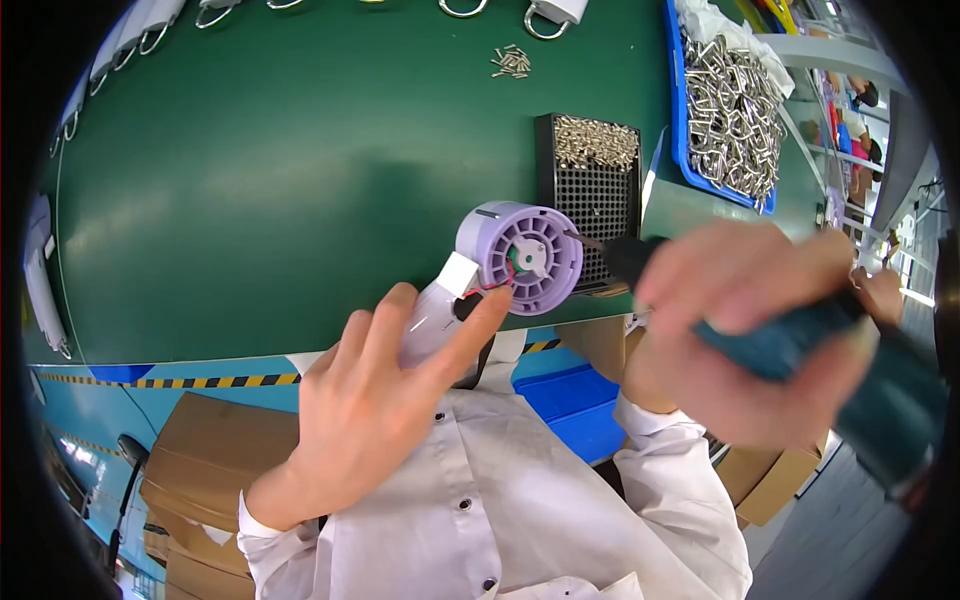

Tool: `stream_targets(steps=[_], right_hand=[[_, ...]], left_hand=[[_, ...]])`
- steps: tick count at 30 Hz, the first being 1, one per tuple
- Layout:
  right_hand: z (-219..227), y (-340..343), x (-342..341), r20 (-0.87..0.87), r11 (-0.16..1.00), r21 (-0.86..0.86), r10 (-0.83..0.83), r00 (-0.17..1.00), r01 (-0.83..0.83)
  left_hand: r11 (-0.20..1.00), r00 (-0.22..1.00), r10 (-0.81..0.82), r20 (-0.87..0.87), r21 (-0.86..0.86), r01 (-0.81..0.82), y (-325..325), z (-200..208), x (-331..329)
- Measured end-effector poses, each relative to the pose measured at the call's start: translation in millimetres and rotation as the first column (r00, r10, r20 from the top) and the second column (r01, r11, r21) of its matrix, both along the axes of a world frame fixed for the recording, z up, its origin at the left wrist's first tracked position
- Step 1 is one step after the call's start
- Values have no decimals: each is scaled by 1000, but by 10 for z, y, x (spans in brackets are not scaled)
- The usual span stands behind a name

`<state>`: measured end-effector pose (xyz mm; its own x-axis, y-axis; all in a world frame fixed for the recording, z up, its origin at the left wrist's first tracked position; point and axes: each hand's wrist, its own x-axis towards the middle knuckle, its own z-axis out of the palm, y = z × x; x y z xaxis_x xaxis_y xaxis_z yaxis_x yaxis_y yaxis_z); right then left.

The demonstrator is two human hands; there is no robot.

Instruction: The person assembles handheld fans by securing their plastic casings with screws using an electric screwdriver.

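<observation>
My left hand [375, 400] is closed round the white handle of a small handheld fan [487, 232], index finger stretched to the rim of its lilac round head. The head faces me without a front cover, showing radial ribs, a bit of green board and thin red wires at the neck. A teal and black electric screwdriver [880, 400] lies in the grip of my right hand [750, 310], which is blurred. Its thin bit points left and meets the right upper rim of the fan head; whether a screw sits at the tip cannot be made out.
Behind the fan head stands a black perforated tray [546, 165] with many small screws at its far end. Loose screws [512, 62] lie farther back. A blue bin [680, 120] holds metal loops [735, 120]. White looped handles [130, 25] line the green table's [250, 200] far left; cardboard boxes [220, 450] stand below.
</observation>
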<state>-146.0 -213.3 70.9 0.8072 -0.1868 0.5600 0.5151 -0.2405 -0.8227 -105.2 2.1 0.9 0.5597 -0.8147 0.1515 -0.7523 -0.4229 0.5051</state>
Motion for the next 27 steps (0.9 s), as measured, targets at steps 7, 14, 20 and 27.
stream_targets(steps=[7,14,20,27], right_hand=[[-2,-99,-450,39,867,136,-487,872,479],[-229,-314,-621,-20,832,228,-515,857,505],[-246,-354,-613,-85,819,236,-518,851,523],[-223,-283,-583,-111,794,251,-544,832,553]], left_hand=[[1000,1000,-10,-5,-16,10,-49,-19,6],[999,998,-8,-64,50,11,-80,65,8],[1000,998,2,-62,9,-1,-89,46,11],[1000,998,1,-61,-5,-1,-85,35,7]])
